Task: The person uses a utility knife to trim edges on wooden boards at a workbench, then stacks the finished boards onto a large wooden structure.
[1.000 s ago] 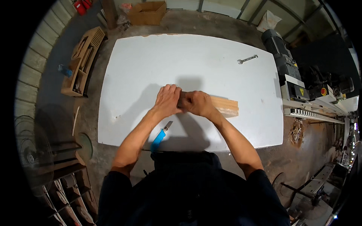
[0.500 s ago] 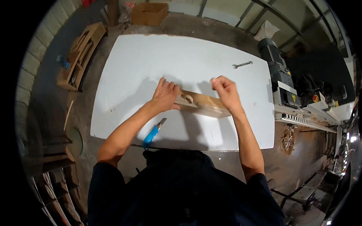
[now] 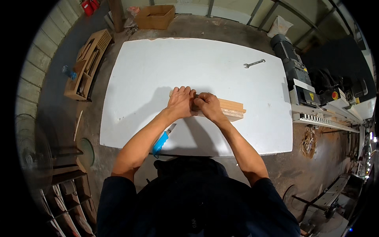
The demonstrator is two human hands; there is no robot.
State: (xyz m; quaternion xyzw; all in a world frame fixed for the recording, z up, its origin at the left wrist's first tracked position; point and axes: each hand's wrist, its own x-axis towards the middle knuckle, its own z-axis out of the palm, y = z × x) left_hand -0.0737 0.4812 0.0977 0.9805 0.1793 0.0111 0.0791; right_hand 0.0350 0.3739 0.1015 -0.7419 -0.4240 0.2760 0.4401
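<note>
A long block of wood (image 3: 233, 108), looking like strips laid together, lies on the white tabletop in front of me. My left hand (image 3: 181, 102) clasps its left end, with the fingers reaching over the far edge. Against the left hand, my right hand (image 3: 207, 105) is closed over the middle of the block. Its fingertips are pinched together, and what they hold is hidden. A blue utility knife (image 3: 160, 143) with its blade out lies left of the block, by the table's near edge.
A metal wrench (image 3: 254, 64) lies at the far right of the white table (image 3: 154, 59). Beyond the right edge stands a machine with a grey motor (image 3: 286, 51) and a red button. A wooden rack (image 3: 90, 63) is on the left. A cardboard box (image 3: 155, 17) sits on the floor behind.
My right hand has come down and left from above the block's right end to its middle, beside the left hand. A pale curl seen on the block before is now covered.
</note>
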